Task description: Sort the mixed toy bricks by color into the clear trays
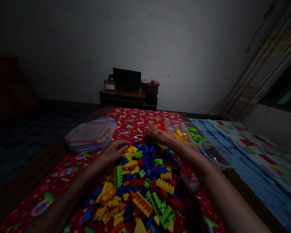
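Observation:
A wide heap of toy building bricks [147,174] in yellow, blue, green, red and orange lies on the red patterned cloth. At the heap's far left edge is my left hand [114,151], its fingers stretched forward and apart beside some yellow bricks, nothing in it. My right hand [152,133] is over the far edge of the heap, close to a clear container with orange bricks [161,127]. Its fingers are curled inward, and whatever they hold is hidden. Yellow bricks [178,136] and green bricks [196,135] fill separate clear containers beyond my right forearm.
Stacked clear lids [91,134] lie on the left of the cloth. A round clear tub [217,155] stands at the right edge. Farther right spreads bedding with coloured squares [262,139]. A desk [122,94] with a dark monitor [127,78] is against the wall.

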The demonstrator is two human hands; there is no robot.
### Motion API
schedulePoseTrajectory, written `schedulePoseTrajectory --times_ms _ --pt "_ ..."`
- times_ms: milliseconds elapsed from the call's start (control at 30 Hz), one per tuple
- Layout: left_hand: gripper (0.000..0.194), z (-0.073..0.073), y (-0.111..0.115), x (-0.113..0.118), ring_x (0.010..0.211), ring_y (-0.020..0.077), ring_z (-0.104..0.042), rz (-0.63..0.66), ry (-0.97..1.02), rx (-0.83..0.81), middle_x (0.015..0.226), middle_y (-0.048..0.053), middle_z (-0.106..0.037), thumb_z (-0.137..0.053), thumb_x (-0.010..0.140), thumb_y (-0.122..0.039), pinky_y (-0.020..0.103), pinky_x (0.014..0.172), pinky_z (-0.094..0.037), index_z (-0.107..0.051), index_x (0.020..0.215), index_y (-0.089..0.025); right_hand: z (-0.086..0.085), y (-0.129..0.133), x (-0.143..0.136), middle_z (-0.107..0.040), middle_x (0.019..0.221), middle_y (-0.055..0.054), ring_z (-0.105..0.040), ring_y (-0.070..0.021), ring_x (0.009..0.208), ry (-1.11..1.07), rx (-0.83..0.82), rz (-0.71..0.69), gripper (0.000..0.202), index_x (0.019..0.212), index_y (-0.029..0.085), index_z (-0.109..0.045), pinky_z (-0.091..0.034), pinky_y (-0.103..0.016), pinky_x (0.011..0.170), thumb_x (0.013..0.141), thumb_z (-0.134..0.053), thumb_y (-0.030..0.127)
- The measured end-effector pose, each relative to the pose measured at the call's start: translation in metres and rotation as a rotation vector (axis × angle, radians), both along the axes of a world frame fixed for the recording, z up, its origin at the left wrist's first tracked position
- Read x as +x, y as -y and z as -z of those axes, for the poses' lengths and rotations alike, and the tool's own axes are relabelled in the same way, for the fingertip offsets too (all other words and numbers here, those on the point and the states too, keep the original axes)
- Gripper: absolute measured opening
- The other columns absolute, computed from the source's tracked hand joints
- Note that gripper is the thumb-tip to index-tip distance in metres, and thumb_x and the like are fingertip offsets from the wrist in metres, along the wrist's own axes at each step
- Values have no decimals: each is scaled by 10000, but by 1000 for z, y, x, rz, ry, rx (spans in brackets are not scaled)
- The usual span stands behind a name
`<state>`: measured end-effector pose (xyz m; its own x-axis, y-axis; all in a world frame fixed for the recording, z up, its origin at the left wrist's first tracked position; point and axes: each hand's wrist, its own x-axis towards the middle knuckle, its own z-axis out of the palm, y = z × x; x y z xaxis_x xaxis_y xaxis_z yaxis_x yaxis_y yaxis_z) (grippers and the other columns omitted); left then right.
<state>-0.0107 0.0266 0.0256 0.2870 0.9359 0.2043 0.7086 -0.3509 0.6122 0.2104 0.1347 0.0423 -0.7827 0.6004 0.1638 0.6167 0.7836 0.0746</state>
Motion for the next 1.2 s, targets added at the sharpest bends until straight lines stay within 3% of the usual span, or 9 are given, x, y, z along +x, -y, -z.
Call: schedulePoseTrajectory --times_ms 167,367,433,633,767,867,967,1033,1200 --pt "497 8 9 21 949 241 -668 150 -57 -23 1105 80 -714 -495 764 -498 317 836 -522 -691 1100 -189 -16 27 3 -641 810 -92 -546 -164 725 29 -4 61 191 946 114 -602 -410 -288 731 835 -457 58" --pt "437 19 9 30 880 251 -676 52 -104 -3 1008 92 -736 -512 742 -411 344 840 -512 -706 1052 -172 -16 100 13 -599 860 -73 -512 -151 765 -199 -100 39 174 976 134 -543 -357 -244 673 806 -580 142" --pt "496 15 8 29 885 261 -674 50 -8 -45 1018 95 -733 -512 733 -481 358 830 -517 -701 1057 -156 -12 116 13 -588 825 -52 -505 -140 734 -252 -140 40 150 951 142 -528 -331 -233 636 809 -572 125" --pt "611 -7 19 32 948 271 -662 235 212 -249 1024 67 -735 -471 747 -622 356 846 -517 -707 1053 -149 -11 138 9 -570 751 0 -467 -99 605 -372 -203 8 167 966 157 -506 -268 -209 541 833 -490 57" --pt "636 -14 21 24 964 274 -659 193 59 -188 1054 65 -731 -402 788 -649 353 853 -511 -708 1081 -175 -14 138 27 -591 736 -2 -489 -100 592 -410 -191 75 146 1001 167 -537 -276 -205 533 872 -488 117" --pt "641 -14 15 3 937 282 -664 134 -118 -99 1055 88 -728 -437 762 -652 338 830 -513 -698 1112 -182 -20 129 65 -618 769 -16 -511 -104 606 -441 -141 206 198 1058 167 -557 -300 -201 540 873 -489 146" --pt "620 -13 12 -18 848 273 -679 151 -213 -165 959 82 -745 -508 727 -624 313 746 -526 -677 1145 -198 -31 111 116 -634 780 -33 -533 -115 647 -369 -72 391 163 993 150 -600 -333 -204 573 875 -489 169" --pt "574 -12 14 -25 836 268 -679 171 -239 -206 945 70 -746 -546 715 -570 304 734 -522 -674 1147 -215 -38 96 149 -656 800 -55 -563 -127 684 -275 -17 602 164 968 131 -621 -351 -207 600 877 -490 170" --pt "369 -14 22 -18 906 279 -656 266 -276 -255 942 35 -743 -605 656 -426 301 760 -500 -733 957 -254 -42 62 205 -697 936 -137 -631 -214 856 -193 43 918 202 971 101 -663 -411 -239 674 810 -544 126"
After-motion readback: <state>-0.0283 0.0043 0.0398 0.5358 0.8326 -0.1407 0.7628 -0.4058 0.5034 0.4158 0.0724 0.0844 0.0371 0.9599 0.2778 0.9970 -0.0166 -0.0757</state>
